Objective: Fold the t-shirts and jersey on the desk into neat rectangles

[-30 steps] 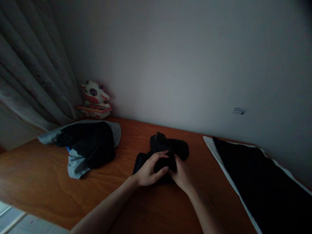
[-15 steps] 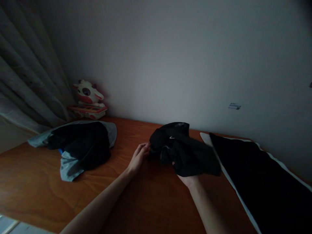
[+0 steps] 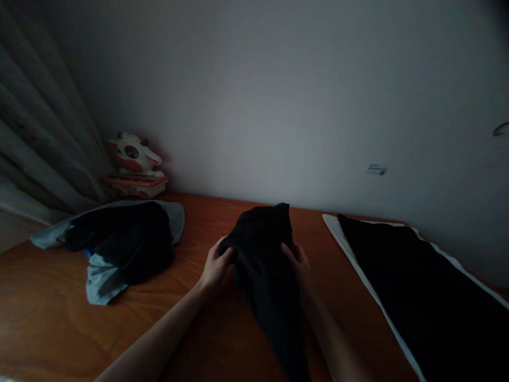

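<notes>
At centre of the brown wooden surface [image 3: 55,313]: a dark black cloth garment [image 3: 267,265], bunched and held up off the wood, hanging in a long fold toward the camera. Gripped on its left edge by the left hand [image 3: 215,267], fingers curled into the fabric near the top corner. Gripped on its right edge by the right hand [image 3: 297,261], fingers closed over the cloth, lower palm hidden behind the hanging fold. Both forearms bare, stretched forward from the near edge, the right one partly covered by the garment.

To the left, well apart from the hands: a crumpled heap of grey and black clothing [image 3: 119,241], lying flat, a small blue patch showing at its lower left. Behind that heap, against the pale wall [image 3: 278,95]: a white and red cow-shaped plastic toy [image 3: 134,164], upright, just beside the grey pleated curtain [image 3: 35,132]. To the right: a flat black fabric panel with white border [image 3: 417,286], spread out smooth, running from near the wall toward the near right corner, close to the right hand but not touching. Dim light throughout; finer details of the held cloth too dark to tell.
</notes>
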Demonstrator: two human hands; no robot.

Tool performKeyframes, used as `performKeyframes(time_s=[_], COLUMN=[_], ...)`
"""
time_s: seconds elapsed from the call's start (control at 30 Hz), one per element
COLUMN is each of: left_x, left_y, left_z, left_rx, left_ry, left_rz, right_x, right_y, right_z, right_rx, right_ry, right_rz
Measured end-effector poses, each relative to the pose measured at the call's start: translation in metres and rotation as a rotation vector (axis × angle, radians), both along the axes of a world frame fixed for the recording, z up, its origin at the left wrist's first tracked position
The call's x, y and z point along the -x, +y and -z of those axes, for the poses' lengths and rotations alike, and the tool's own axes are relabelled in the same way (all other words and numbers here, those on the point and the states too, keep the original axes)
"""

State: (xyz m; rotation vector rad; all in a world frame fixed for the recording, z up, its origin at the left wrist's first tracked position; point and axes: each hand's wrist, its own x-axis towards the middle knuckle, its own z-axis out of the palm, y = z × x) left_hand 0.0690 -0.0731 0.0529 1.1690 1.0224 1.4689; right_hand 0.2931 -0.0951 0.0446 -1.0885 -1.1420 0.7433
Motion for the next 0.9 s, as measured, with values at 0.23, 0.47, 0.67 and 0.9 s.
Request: performKeyframes(time_s=[0.23, 0.47, 0.67, 0.9], left_x=[0.000, -0.005, -0.003, 0.001], left_y=[-0.009, -0.020, -0.017, -0.003], left_z=[-0.001, 0.005, 0.006, 0.007], left_rx=[-0.084, -0.342, -0.350, -0.179], left_ry=[0.107, 0.405, 0.455, 0.307], left_rz=[-0.082, 0.265, 0.194, -0.020], right_x=[-0.016, 0.016, 0.010, -0.030], right_y=[-0.005, -0.022, -0.003, 0.031], right_z=[-0.019, -0.004, 0.005, 0.025], right_rx=[0.023, -0.042, 0.053, 0.233], right_ry=[-0.143, -0.464, -0.203, 0.571], right_rz=[-0.061, -0.293, -0.137, 0.086])
